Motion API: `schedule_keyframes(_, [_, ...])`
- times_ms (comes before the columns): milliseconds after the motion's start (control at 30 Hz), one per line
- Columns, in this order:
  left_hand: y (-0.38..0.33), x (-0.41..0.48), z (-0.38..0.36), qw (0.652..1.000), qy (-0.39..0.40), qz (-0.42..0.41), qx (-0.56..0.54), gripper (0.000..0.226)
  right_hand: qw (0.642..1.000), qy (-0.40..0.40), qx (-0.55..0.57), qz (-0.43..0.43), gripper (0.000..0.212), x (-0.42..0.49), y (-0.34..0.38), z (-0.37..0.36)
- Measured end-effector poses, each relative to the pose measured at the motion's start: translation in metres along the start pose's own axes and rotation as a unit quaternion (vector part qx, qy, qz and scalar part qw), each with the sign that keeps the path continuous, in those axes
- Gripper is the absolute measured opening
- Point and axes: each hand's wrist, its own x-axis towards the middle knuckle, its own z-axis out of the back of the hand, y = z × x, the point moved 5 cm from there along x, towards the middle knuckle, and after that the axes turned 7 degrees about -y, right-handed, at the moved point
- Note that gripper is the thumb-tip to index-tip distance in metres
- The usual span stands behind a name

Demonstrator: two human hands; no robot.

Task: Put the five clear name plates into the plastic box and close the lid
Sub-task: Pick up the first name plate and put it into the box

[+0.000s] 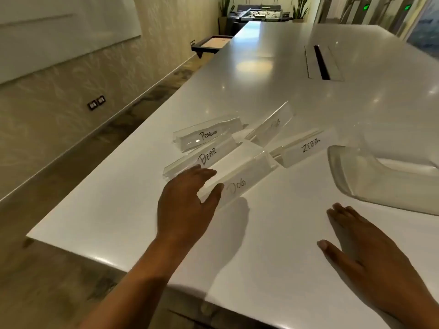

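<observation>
While on table point(268, 252), Dog plate point(247, 178) diagonal (near-left to far-right)

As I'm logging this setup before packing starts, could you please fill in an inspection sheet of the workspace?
Surface: white table, glossy, with a slot further back.
Job's things: PENGUIN, BEAR, DOG, ZEBRA and an unreadable plate, all clear, on the table, none boxed; plastic box at right, partly out of frame.
Clutter: nothing seen.
Grips: left hand straddles DOG's left end, thumb in front, closure unclear; right hand flat on the table, open.
Cables: nothing seen.
Surroundings: wall sockets, potted plants beyond the table.
</observation>
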Motion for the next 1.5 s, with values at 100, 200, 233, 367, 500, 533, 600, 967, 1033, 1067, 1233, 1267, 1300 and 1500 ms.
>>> schedule_keyframes(100, [0.012, 0.000, -0.002, 0.998, 0.008, 0.056, -0.026, 0.039, 1.000, 0.013, -0.008, 0.010, 0.082, 0.003, -0.002, -0.002])
schedule_keyframes(200, [0.017, -0.004, -0.007, 0.996, 0.032, 0.082, -0.034, 0.042, 0.999, 0.022, -0.020, 0.016, 0.082, 0.002, -0.002, -0.004])
schedule_keyframes(233, [0.020, -0.005, -0.008, 0.995, 0.037, 0.088, -0.041, 0.042, 0.999, 0.018, -0.021, 0.018, 0.082, 0.002, -0.001, -0.004])
schedule_keyframes(367, [0.025, -0.009, -0.013, 0.989, 0.063, 0.119, -0.056, 0.041, 1.000, 0.012, -0.016, 0.015, 0.081, 0.001, 0.000, 0.000])
schedule_keyframes(500, [0.026, -0.009, -0.015, 0.987, 0.064, 0.133, -0.065, 0.035, 1.000, 0.012, -0.015, 0.020, 0.079, 0.000, 0.002, 0.001])
schedule_keyframes(533, [0.026, -0.008, -0.014, 0.986, 0.060, 0.137, -0.070, 0.034, 1.000, 0.009, -0.013, 0.019, 0.079, 0.000, 0.003, 0.001])
schedule_keyframes(600, [0.023, -0.007, -0.013, 0.987, 0.051, 0.131, -0.082, 0.031, 1.000, 0.008, -0.010, 0.018, 0.078, -0.001, 0.004, 0.002])
schedule_keyframes(967, [-0.002, 0.014, 0.000, 0.979, 0.076, 0.091, -0.168, 0.026, 1.000, 0.002, 0.003, 0.017, 0.074, -0.002, 0.005, 0.004])
schedule_keyframes(1033, [-0.005, 0.016, 0.003, 0.976, 0.088, 0.084, -0.182, 0.028, 1.000, 0.002, 0.004, 0.021, 0.075, -0.003, 0.005, 0.005])
schedule_keyframes(1067, [-0.007, 0.017, 0.004, 0.973, 0.092, 0.083, -0.194, 0.031, 1.000, 0.002, 0.002, 0.025, 0.075, -0.003, 0.006, 0.005])
schedule_keyframes(1233, [-0.014, 0.022, 0.008, 0.966, 0.101, 0.073, -0.228, 0.036, 0.999, -0.003, 0.037, 0.004, 0.079, -0.003, 0.008, 0.010])
schedule_keyframes(1267, [-0.015, 0.023, 0.008, 0.964, 0.105, 0.072, -0.234, 0.036, 0.998, -0.005, 0.055, -0.009, 0.082, -0.003, 0.007, 0.011])
schedule_keyframes(1300, [-0.017, 0.024, 0.007, 0.961, 0.111, 0.073, -0.241, 0.035, 0.997, -0.006, 0.076, -0.024, 0.086, -0.003, 0.004, 0.011])
schedule_keyframes(1500, [-0.031, 0.023, 0.000, 0.954, 0.152, 0.057, -0.254, 0.033, 0.972, -0.036, 0.224, -0.060, 0.087, 0.002, -0.004, 0.022])
